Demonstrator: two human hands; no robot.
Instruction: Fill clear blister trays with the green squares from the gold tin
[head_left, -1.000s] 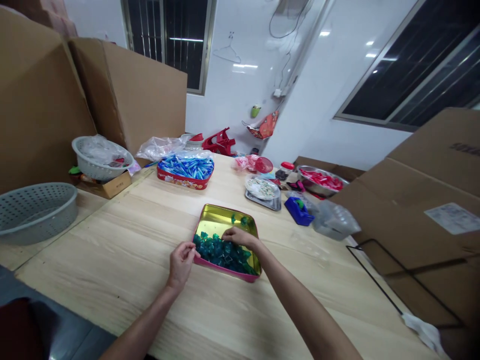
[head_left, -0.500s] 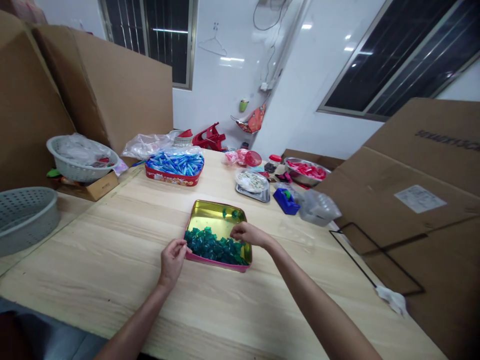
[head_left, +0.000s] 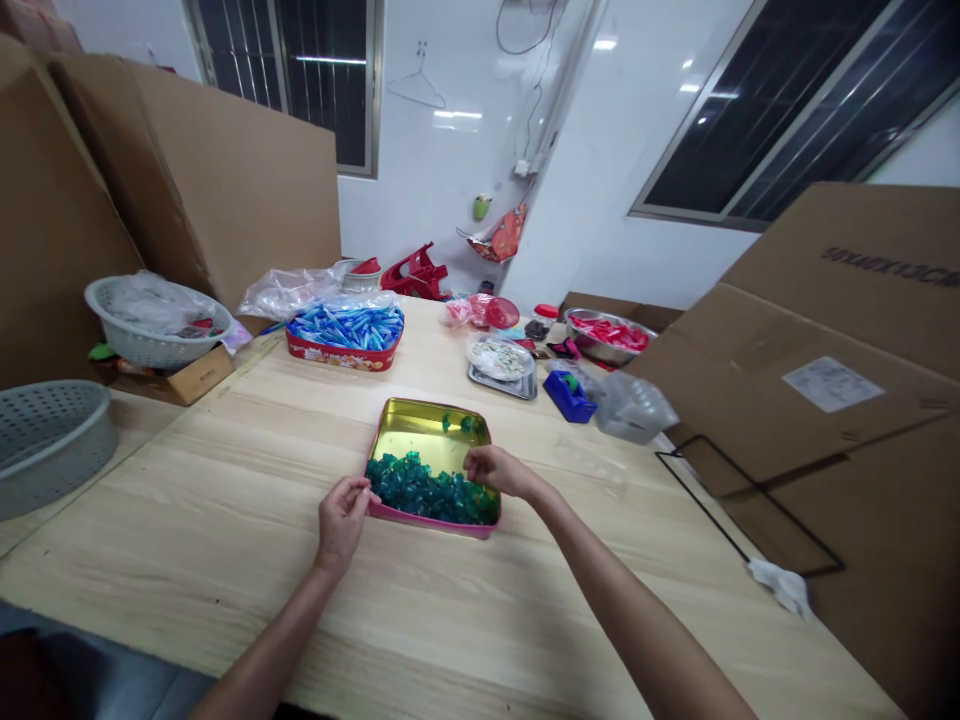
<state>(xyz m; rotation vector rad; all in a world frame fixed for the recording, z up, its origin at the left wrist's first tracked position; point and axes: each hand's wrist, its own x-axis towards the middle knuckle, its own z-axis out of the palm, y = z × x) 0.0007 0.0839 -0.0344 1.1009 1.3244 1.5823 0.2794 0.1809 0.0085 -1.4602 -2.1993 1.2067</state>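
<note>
The tin [head_left: 427, 428] lay flat on the wooden table [head_left: 187, 500], directly ahead of the person, with a pink rim and a gold interior. It looked nearly square; its long axis could not be established with confidence, though its near edge ran across the person's front, sloping slightly downward to the right.

Teal wrapped sweets [head_left: 424, 492] filled the near half of the tin, and two or three lay apart toward its far wall. The left hand [head_left: 343, 522] was at the tin's near-left corner, fingers curled and tips at the rim. The right hand [head_left: 491, 471] reached over the tin's right side, fingers curved down onto the sweets, partly hiding them. Neither hand was spread. Whether either pinched a sweet could not be determined.

Beyond the tin stood a red tin of blue sweets [head_left: 345, 326]. To its right were a blue dispenser [head_left: 564, 397] and a steel bowl [head_left: 607, 335], its contents only partly legible.
</note>
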